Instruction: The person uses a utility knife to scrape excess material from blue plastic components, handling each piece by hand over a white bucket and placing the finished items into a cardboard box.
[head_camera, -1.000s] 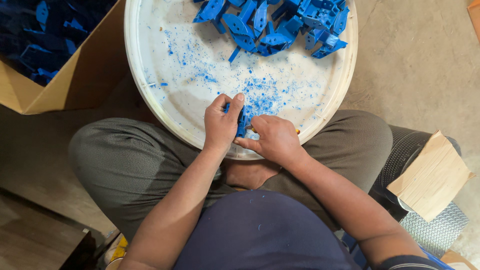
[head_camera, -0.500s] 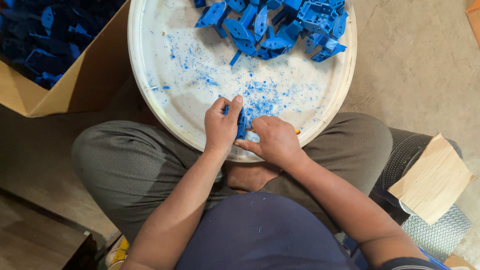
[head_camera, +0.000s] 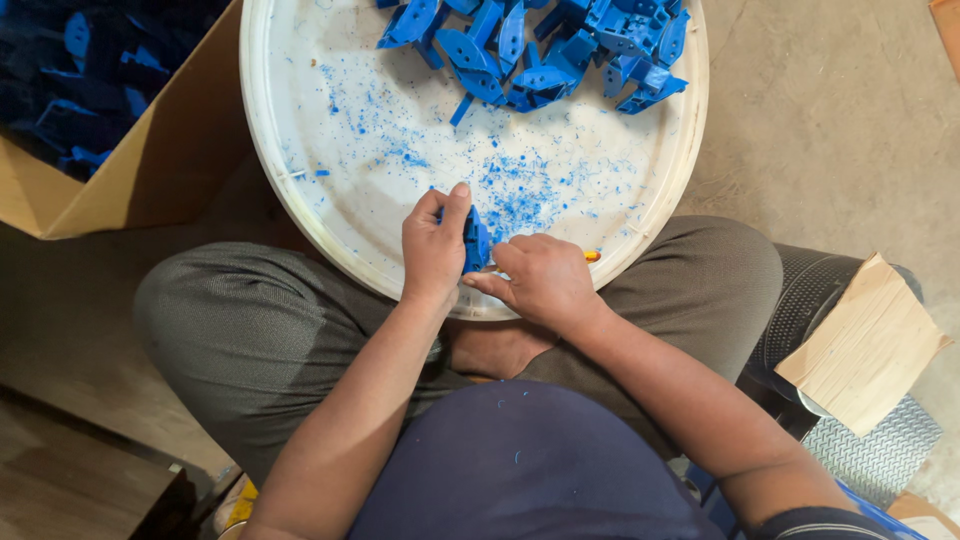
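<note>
Both hands meet at the near edge of a big round white tray (head_camera: 300, 215) that rests across the person's lap. Left hand (head_camera: 433, 250) is curled around a small blue plastic part (head_camera: 476, 240), thumb and fingers pinching it upright just above the tray's near rim. Right hand (head_camera: 540, 280) is closed in a loose fist right beside it, its fingertips touching the same part from the right, and a small orange tip (head_camera: 592, 256) pokes out past its knuckles; what that tip belongs to I cannot tell. Fine blue shavings (head_camera: 515, 190) are scattered over the white surface, thickest just beyond the hands and thinning toward the left. At the far side of the tray lies a heap of more blue parts (head_camera: 545, 50), flat and angular, piled loosely from the middle over to the right. Far left, a brown cardboard box (head_camera: 150, 170) stands on the floor just beside the tray, filled with dark blue pieces in shadow. The person sits cross-legged in grey trousers (head_camera: 250, 330) and a dark blue shirt (head_camera: 520, 470) flecked with a few blue crumbs. To the right, on a bare concrete floor (head_camera: 850, 120), a pale wooden block (head_camera: 865, 345) rests on top of a dark ribbed object.
</note>
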